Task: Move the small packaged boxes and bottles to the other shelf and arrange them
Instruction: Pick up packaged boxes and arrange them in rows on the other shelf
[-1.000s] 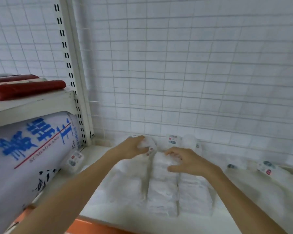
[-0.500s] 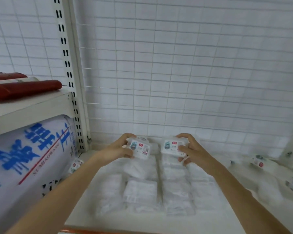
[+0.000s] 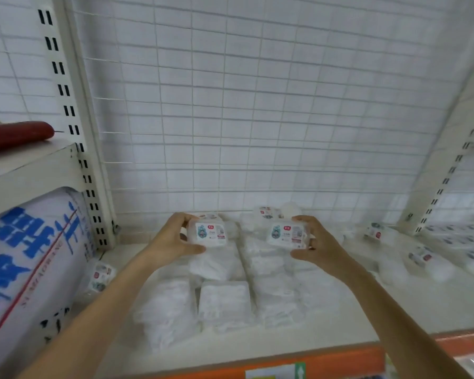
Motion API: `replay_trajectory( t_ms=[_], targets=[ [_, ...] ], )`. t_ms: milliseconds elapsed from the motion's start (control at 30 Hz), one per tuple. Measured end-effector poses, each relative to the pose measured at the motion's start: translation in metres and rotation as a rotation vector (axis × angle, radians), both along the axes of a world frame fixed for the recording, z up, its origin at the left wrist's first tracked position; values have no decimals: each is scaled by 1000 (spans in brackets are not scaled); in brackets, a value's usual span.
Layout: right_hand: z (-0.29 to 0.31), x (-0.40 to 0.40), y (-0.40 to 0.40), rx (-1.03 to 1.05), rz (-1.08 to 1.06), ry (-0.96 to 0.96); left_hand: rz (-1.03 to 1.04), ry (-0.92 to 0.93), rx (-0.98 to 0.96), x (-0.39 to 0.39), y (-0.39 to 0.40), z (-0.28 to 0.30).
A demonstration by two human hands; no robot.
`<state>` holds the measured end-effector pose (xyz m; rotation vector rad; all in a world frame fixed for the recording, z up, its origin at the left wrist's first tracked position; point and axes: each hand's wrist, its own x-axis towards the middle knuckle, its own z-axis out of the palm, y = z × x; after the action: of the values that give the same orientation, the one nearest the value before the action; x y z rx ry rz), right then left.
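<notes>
Standing behind everything: a white wire grid back panel (image 3: 257,105), flanked by slotted uprights (image 3: 74,127). Filling the left side, under a neighbouring shelf board: a big white sack with blue lettering (image 3: 25,255), with a red roll (image 3: 17,134) lying above it. Carrying the goods: the pale shelf (image 3: 394,305) with an orange front edge. Lying in rows across its middle: flat white packs (image 3: 225,302), several deep, reaching toward the back. Scattered to the right and at the rear: loose labelled small boxes (image 3: 374,232), one more wedged by the sack.

Grasping one labelled box (image 3: 209,233): the left hand (image 3: 170,242), thumb beneath, fingers over the top. Grasping a matching box (image 3: 288,233): the right hand (image 3: 322,247), same hold. Hovering just above the rear end of the rows, both boxes, labels facing the camera.

Judging the step: placing and squaring this pair onto the arrangement. Calling next for lowering each box in line with the rows, labels forward, edges flush, then loosening both grips without nudging neighbours.
</notes>
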<state>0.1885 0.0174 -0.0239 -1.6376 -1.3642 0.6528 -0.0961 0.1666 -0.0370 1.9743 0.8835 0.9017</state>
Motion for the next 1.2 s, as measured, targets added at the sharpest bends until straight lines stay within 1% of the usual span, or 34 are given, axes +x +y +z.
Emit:
replay_trajectory(
  t_ms=[100,233,333,467,567,700,933,1067,1200],
  targets=[
    [10,13,-21,40,-52,-113,-4,69,127,4,-1,7],
    [18,32,-58,113,-154,-295,-96,-26,100,21,-17,18],
    [16,51,-94,116,-224,-326,-172,-41,113,47,-38,21],
    [12,88,-155,127,-341,-367,-266,28,199,98,-72,23],
    [11,121,-213,69,-438,-354,-323,43,242,146,-109,20],
    [3,170,-298,34,-541,-349,-400,25,229,216,-168,8],
    [-26,239,-443,7,-720,-274,-497,-25,147,339,-278,-26],
    [-43,267,-507,-17,-800,-214,-546,-35,94,395,-330,-42],
    [-56,288,-556,-21,-908,-229,-585,7,111,446,-366,-49]
  ],
)
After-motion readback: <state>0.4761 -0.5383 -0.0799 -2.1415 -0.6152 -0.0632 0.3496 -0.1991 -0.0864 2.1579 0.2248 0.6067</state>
